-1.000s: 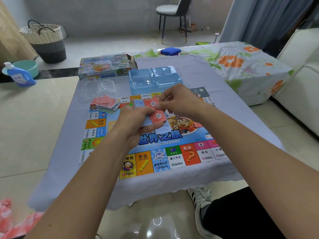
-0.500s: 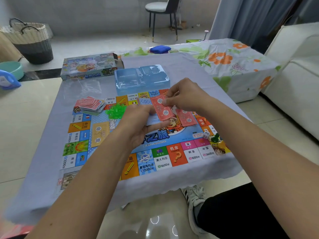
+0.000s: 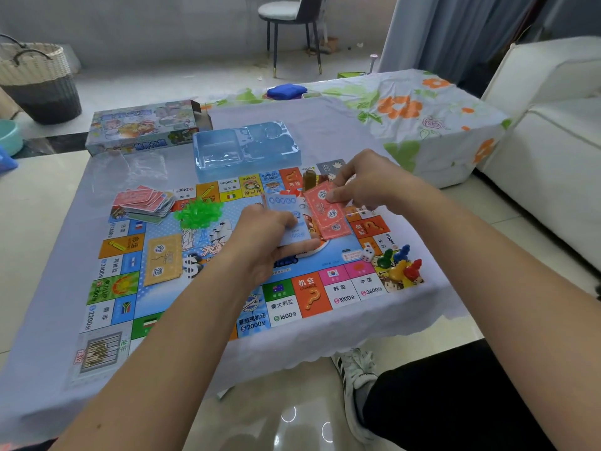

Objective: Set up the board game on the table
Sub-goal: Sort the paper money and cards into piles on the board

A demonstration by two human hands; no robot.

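Note:
The colourful game board (image 3: 123, 288) lies flat on the cloth-covered table (image 3: 48, 255). Above its middle my left hand (image 3: 263, 236) grips a stack of pale blue play-money notes (image 3: 289, 219). My right hand (image 3: 367, 183) pinches the top of a red note (image 3: 328, 213) that lies over the board's right part. On the board are a heap of green houses (image 3: 198, 211), a fanned pile of red-backed cards (image 3: 143, 200), a yellow card deck (image 3: 162, 258), a white die (image 3: 367, 253) and coloured pawns (image 3: 400, 263).
The game box (image 3: 143, 126) and a blue plastic tray (image 3: 244, 146) sit at the table's far side, with a clear bag (image 3: 130, 167) near them. A floral-covered table (image 3: 422, 115), a white sofa (image 3: 553, 125), a chair (image 3: 292, 24) and a basket (image 3: 35, 79) stand around.
My right hand has drawn a red note off the stack to the right and down onto the board. The camera has swung left, bringing the die and pawns into sight.

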